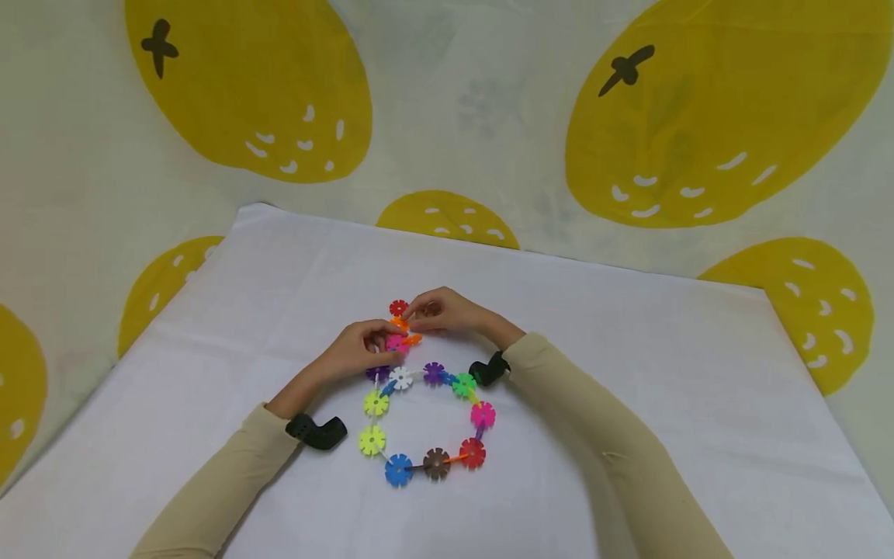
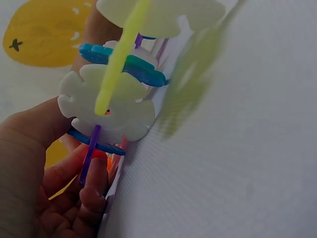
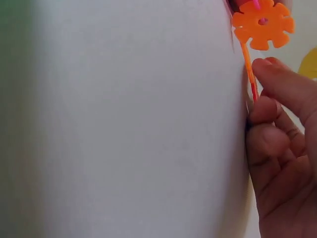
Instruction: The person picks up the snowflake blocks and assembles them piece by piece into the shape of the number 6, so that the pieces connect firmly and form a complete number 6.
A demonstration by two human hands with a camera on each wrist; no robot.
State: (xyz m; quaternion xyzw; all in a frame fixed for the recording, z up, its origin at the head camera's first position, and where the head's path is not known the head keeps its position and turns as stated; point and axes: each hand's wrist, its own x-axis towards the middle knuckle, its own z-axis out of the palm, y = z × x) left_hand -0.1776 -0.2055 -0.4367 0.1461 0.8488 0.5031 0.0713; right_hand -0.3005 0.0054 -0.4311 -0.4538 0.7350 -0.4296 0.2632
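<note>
Notched plastic discs are slotted together into a ring on the white cloth, with a short tail of discs at its far side. My left hand (image 1: 358, 346) grips the tail around a pink disc (image 1: 396, 344); in the left wrist view its fingers curl beneath a white disc (image 2: 81, 101) and a purple disc (image 2: 90, 158). My right hand (image 1: 450, 310) pinches an orange disc (image 3: 247, 62), seen edge-on, between thumb and fingers. A red disc (image 1: 399, 307) forms the tail's far end, beside the right fingertips. Another orange disc (image 3: 275, 29) faces the right wrist camera.
The ring's near side has a blue disc (image 1: 399, 470), a brown disc (image 1: 436, 463) and a red disc (image 1: 472, 453). Yellow-green discs (image 1: 372, 441) line its left side. White cloth (image 1: 628, 334) covers the table; a lemon-patterned cloth (image 1: 475, 147) hangs behind it.
</note>
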